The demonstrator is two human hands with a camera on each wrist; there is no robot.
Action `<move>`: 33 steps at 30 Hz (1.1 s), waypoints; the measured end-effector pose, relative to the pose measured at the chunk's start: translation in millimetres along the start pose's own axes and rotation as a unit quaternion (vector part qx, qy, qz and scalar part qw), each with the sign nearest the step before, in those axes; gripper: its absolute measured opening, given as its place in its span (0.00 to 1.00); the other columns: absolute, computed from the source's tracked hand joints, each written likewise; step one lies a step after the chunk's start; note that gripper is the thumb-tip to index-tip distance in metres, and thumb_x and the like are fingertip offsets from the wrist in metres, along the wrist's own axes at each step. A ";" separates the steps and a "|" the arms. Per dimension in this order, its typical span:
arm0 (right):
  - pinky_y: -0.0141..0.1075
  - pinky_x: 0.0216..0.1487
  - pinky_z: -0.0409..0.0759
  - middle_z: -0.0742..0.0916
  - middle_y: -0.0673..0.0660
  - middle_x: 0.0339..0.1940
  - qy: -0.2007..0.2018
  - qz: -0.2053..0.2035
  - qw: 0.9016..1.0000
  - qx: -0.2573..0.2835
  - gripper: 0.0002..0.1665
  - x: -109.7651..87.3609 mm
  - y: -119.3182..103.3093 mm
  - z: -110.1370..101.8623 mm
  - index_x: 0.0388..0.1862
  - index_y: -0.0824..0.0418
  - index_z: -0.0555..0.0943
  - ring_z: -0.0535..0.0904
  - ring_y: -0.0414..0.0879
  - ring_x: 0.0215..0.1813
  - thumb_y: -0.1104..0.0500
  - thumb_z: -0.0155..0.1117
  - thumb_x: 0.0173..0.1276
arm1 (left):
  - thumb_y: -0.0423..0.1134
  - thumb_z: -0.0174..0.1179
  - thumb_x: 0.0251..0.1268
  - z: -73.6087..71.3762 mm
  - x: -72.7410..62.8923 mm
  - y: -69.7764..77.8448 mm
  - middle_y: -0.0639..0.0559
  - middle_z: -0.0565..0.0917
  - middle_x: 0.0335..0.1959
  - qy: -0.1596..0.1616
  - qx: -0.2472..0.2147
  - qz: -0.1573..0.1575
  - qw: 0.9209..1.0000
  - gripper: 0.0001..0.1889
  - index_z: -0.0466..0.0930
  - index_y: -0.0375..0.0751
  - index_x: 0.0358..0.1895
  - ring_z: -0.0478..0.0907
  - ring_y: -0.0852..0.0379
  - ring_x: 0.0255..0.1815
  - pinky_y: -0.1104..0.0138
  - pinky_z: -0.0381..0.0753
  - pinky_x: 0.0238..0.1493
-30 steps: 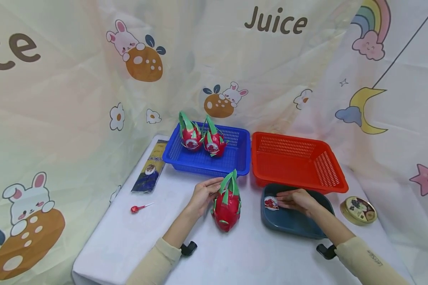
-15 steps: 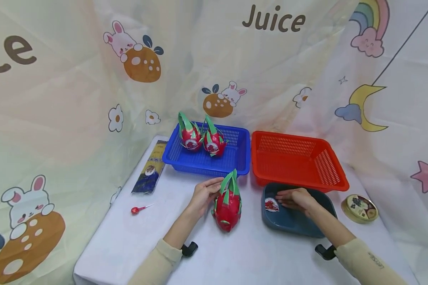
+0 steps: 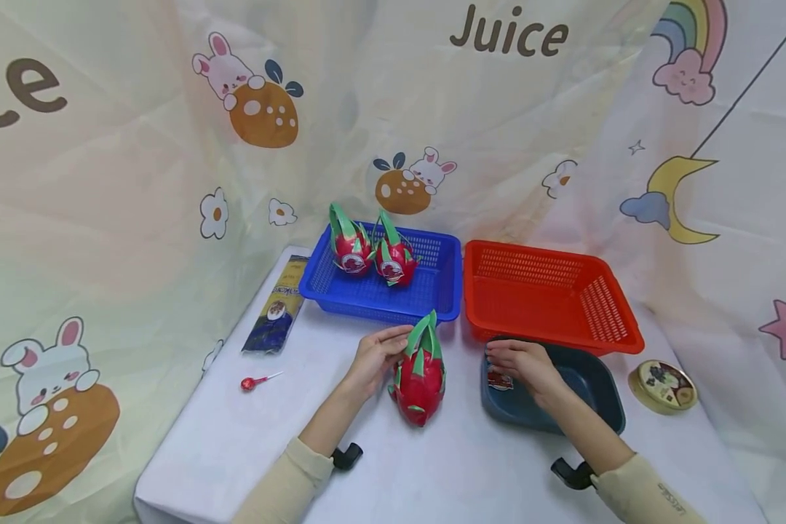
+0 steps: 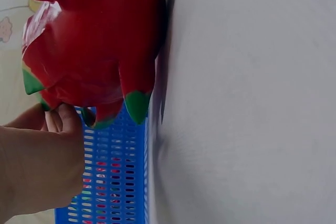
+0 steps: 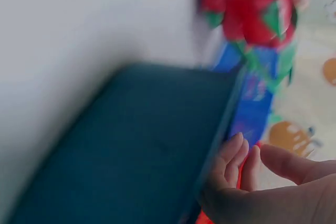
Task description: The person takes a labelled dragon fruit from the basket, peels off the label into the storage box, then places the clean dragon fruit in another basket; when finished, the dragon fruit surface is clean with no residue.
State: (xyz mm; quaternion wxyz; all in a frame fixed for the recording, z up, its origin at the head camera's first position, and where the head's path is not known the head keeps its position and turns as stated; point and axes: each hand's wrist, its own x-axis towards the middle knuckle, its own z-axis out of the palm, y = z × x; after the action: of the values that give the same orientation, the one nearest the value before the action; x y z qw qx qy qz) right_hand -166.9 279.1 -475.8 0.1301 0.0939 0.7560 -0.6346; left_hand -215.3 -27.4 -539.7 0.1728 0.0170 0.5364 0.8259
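Note:
My left hand [image 3: 375, 360] holds a shiny red dragon fruit [image 3: 418, 389] by its green leaf end, and the fruit lies over the white cloth with its blunt end toward me. In the left wrist view the fingertips pinch the fruit's [image 4: 100, 40] leafy end. The right hand [image 3: 524, 367] hovers over the left part of a dark teal tray [image 3: 583, 393], fingers loosely bent, holding nothing. Partly covered by those fingers, a red-and-white label [image 3: 500, 380] sits in the tray. The right wrist view shows the thumb and fingers apart beside the tray's rim [image 5: 223, 129].
A blue basket [image 3: 432, 291] at the back holds two labelled dragon fruits [image 3: 373, 255]. To its right stands a red basket [image 3: 537, 302]. A round tin [image 3: 663, 386] is at the far right; a gold-and-blue packet [image 3: 276, 309] and a red lollipop [image 3: 249, 383] lie left.
The right hand has risen and shifted left within the tray area, now overlapping the label. The left hand and its dragon fruit stay in about the same place.

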 end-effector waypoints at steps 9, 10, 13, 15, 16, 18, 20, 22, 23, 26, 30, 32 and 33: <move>0.57 0.69 0.74 0.84 0.68 0.64 -0.069 -0.038 0.997 -0.006 0.28 4.9 -17.2 42.6 0.71 0.71 0.75 0.85 0.57 0.63 0.58 0.63 0.79 | 0.29 0.60 0.74 -0.6 -0.2 0.9 0.45 0.87 0.59 -0.002 -0.009 -0.005 1.000 0.21 0.79 0.31 0.68 0.85 0.60 0.53 0.69 0.85 0.54; 0.57 0.70 0.74 0.84 0.68 0.65 -0.072 -0.039 0.997 -0.001 0.28 7.9 -17.4 46.1 0.71 0.72 0.75 0.84 0.58 0.64 0.58 0.63 0.78 | 0.29 0.60 0.74 -0.8 -0.1 1.1 0.45 0.87 0.58 -0.002 -0.010 -0.005 1.000 0.21 0.79 0.31 0.67 0.85 0.59 0.53 0.69 0.85 0.54; 0.57 0.70 0.72 0.84 0.68 0.64 -0.083 -0.032 0.996 0.012 0.28 17.2 -17.4 54.7 0.72 0.73 0.73 0.83 0.59 0.65 0.59 0.62 0.79 | 0.29 0.60 0.75 -1.3 0.2 1.3 0.44 0.87 0.59 -0.005 -0.010 -0.004 1.000 0.21 0.79 0.31 0.68 0.85 0.59 0.53 0.68 0.85 0.55; 0.58 0.70 0.72 0.85 0.68 0.64 -0.094 -0.026 0.995 0.020 0.28 23.7 -16.7 58.9 0.72 0.74 0.73 0.83 0.59 0.64 0.60 0.60 0.80 | 0.29 0.61 0.74 -1.1 -0.2 1.6 0.43 0.87 0.60 -0.008 -0.012 -0.005 1.000 0.21 0.78 0.30 0.68 0.85 0.60 0.53 0.68 0.85 0.55; 0.57 0.69 0.74 0.85 0.68 0.63 -0.097 -0.021 0.995 0.023 0.27 26.5 -16.1 60.9 0.71 0.74 0.73 0.84 0.59 0.63 0.60 0.58 0.81 | 0.29 0.61 0.74 -0.9 -0.3 1.6 0.43 0.86 0.60 -0.010 -0.012 -0.005 1.000 0.21 0.78 0.30 0.68 0.86 0.60 0.53 0.67 0.85 0.55; 0.56 0.67 0.77 0.86 0.68 0.61 -0.102 -0.014 0.994 0.023 0.25 31.2 -14.5 64.1 0.70 0.74 0.75 0.86 0.56 0.61 0.60 0.57 0.81 | 0.29 0.60 0.74 -0.2 -0.8 1.6 0.43 0.87 0.59 -0.011 -0.013 -0.007 1.000 0.21 0.78 0.30 0.68 0.86 0.60 0.52 0.67 0.86 0.55; 0.54 0.66 0.79 0.87 0.67 0.60 -0.104 -0.006 0.994 0.022 0.24 35.5 -13.7 66.3 0.68 0.74 0.77 0.87 0.55 0.59 0.60 0.57 0.81 | 0.29 0.60 0.75 0.6 -1.0 2.7 0.43 0.87 0.59 -0.012 -0.012 -0.007 1.000 0.21 0.78 0.29 0.68 0.86 0.60 0.52 0.67 0.86 0.55; 0.53 0.64 0.81 0.88 0.65 0.58 -0.104 0.003 0.994 0.021 0.23 37.9 -12.6 67.5 0.67 0.73 0.79 0.88 0.53 0.56 0.60 0.56 0.82 | 0.29 0.60 0.75 0.9 -0.8 2.8 0.44 0.87 0.58 -0.011 -0.013 -0.010 1.000 0.20 0.78 0.30 0.67 0.86 0.60 0.51 0.67 0.86 0.55; 0.52 0.64 0.82 0.89 0.64 0.57 -0.104 0.008 0.994 0.024 0.23 38.6 -12.2 67.7 0.67 0.73 0.79 0.88 0.52 0.55 0.60 0.56 0.81 | 0.29 0.60 0.75 0.9 -0.6 2.6 0.44 0.87 0.58 -0.010 -0.013 -0.012 1.000 0.20 0.79 0.30 0.67 0.86 0.60 0.51 0.67 0.86 0.55; 0.53 0.65 0.82 0.90 0.61 0.54 -0.109 0.021 0.993 0.036 0.22 39.6 -10.4 67.1 0.67 0.71 0.80 0.89 0.51 0.53 0.60 0.57 0.81 | 0.29 0.59 0.76 0.5 -0.1 1.8 0.44 0.87 0.58 -0.009 -0.010 -0.015 1.000 0.20 0.79 0.29 0.67 0.86 0.60 0.50 0.67 0.86 0.54; 0.52 0.65 0.82 0.91 0.58 0.52 -0.122 0.029 0.990 0.063 0.23 40.1 -7.3 65.0 0.68 0.71 0.79 0.88 0.48 0.52 0.60 0.60 0.80 | 0.30 0.60 0.75 -0.6 0.3 1.6 0.43 0.87 0.59 -0.009 -0.009 -0.010 1.000 0.20 0.79 0.28 0.67 0.86 0.60 0.49 0.68 0.86 0.52; 0.50 0.64 0.83 0.91 0.57 0.52 -0.129 0.034 0.988 0.078 0.23 40.1 -6.2 63.9 0.68 0.70 0.79 0.88 0.47 0.52 0.60 0.61 0.80 | 0.30 0.61 0.74 -1.2 0.0 2.2 0.43 0.87 0.59 -0.009 -0.009 -0.009 1.000 0.20 0.78 0.28 0.67 0.86 0.60 0.49 0.68 0.86 0.53; 0.49 0.63 0.84 0.91 0.57 0.51 -0.130 0.037 0.987 0.085 0.23 40.0 -5.8 63.6 0.68 0.70 0.79 0.88 0.47 0.51 0.60 0.62 0.80 | 0.30 0.62 0.74 -1.6 -0.1 2.6 0.43 0.87 0.58 -0.010 -0.012 -0.010 1.000 0.21 0.79 0.28 0.66 0.86 0.60 0.50 0.68 0.86 0.53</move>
State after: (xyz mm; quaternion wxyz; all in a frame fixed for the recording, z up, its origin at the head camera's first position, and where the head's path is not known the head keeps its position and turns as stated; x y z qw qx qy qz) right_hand -201.7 214.7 -493.2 0.2424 0.0493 0.6717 -0.6983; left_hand -216.3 -29.7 -538.0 0.1863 0.0180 0.5251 0.8302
